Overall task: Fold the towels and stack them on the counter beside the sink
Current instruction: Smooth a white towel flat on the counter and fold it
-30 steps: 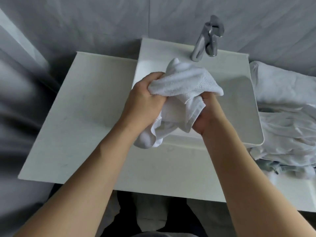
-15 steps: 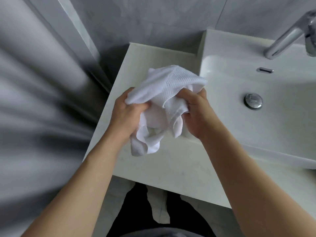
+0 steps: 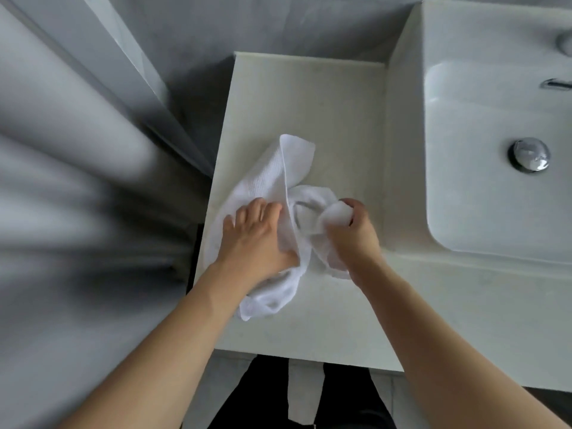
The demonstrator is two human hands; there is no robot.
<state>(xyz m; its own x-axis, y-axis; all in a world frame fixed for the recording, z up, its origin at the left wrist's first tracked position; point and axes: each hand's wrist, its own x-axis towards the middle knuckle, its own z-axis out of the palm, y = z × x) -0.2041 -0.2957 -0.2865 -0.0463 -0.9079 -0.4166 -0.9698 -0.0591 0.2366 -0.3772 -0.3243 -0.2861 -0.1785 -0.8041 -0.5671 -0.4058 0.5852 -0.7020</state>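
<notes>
Fingers of the left hand (image 3: 258, 239) lay spread flat on the crumpled white waffle-weave towel (image 3: 280, 193) (on the pale stone counter (image 3: 334, 119), left of the white sink (image 3: 483, 181)), while the right hand (image 3: 353, 233) clenched one bunched end.

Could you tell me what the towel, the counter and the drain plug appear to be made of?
Towel: white woven cloth, probably cotton; ribbed waffle texture, limp folds.
Counter: pale stone or a stone-like composite, matte; faint mottling.
Drain plug: polished, chrome-looking metal; bright mirror-like highlights.
</notes>
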